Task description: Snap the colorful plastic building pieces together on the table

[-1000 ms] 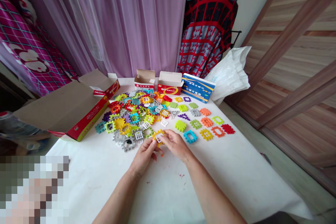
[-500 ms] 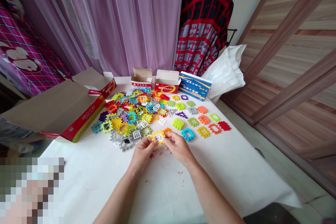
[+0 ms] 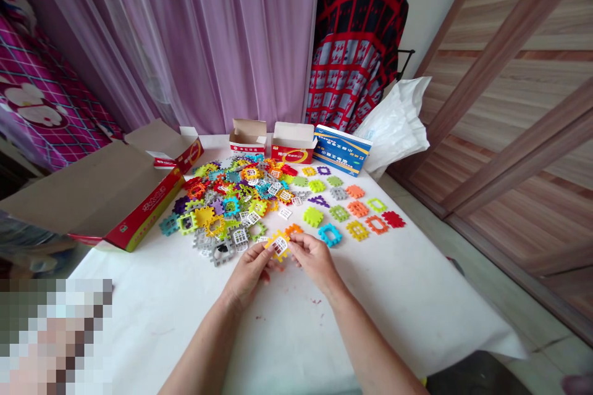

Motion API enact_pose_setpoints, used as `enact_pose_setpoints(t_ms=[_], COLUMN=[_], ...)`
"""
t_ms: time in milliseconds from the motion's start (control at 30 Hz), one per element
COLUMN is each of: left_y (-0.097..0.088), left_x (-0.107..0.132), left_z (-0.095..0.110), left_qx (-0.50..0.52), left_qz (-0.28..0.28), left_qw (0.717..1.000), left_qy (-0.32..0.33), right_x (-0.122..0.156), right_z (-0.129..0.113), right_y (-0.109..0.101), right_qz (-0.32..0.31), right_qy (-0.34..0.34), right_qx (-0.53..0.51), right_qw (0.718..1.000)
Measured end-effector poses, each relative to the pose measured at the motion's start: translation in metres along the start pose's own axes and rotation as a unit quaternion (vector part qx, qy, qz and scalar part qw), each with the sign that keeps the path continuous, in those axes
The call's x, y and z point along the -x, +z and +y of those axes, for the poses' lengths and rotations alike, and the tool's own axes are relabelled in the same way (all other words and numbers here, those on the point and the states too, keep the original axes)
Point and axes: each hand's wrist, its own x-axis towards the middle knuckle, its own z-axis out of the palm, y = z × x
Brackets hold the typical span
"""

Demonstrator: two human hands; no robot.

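Both my hands meet over the white table (image 3: 296,333) and pinch one yellow toothed tile (image 3: 279,245) with a white window insert. My left hand (image 3: 248,271) grips its left edge. My right hand (image 3: 312,259) grips its right edge. An orange tile (image 3: 293,230) lies just behind the held tile. A heap of coloured interlocking tiles (image 3: 231,197) spreads behind my left hand. To the right, single tiles lie in loose rows, among them a blue frame tile (image 3: 330,234), a green tile (image 3: 313,216) and a red tile (image 3: 393,219).
An open red cardboard box (image 3: 106,197) lies at the table's left. Two small open red boxes (image 3: 271,142) and a blue box (image 3: 341,149) stand at the back edge, with a white plastic bag (image 3: 393,126) beside them. A draped chair and purple curtain stand behind.
My hands have stayed together on the yellow tile, turning it slightly. The camera view shifted a little, so the table appears lower and further left.
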Motion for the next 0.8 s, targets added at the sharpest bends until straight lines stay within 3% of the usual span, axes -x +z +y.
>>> enact_pose_setpoints(t_ms=[400, 667, 800], left_y=[-0.003, 0.000, 0.000], left_x=[-0.001, -0.001, -0.001], left_z=[-0.001, 0.001, 0.002], left_qx=[-0.021, -0.003, 0.004], left_qz=[-0.027, 0.041, 0.048], left_qw=[0.999, 0.999, 0.999], left_qy=[0.004, 0.018, 0.018], right_x=[-0.002, 0.004, 0.008], right_z=[0.003, 0.002, 0.005], right_y=[-0.004, 0.001, 0.008], right_qz=[-0.025, -0.035, -0.040], right_qy=[-0.049, -0.038, -0.034], right_qx=[0.037, 0.011, -0.014], right_qw=[0.998, 0.999, 0.999])
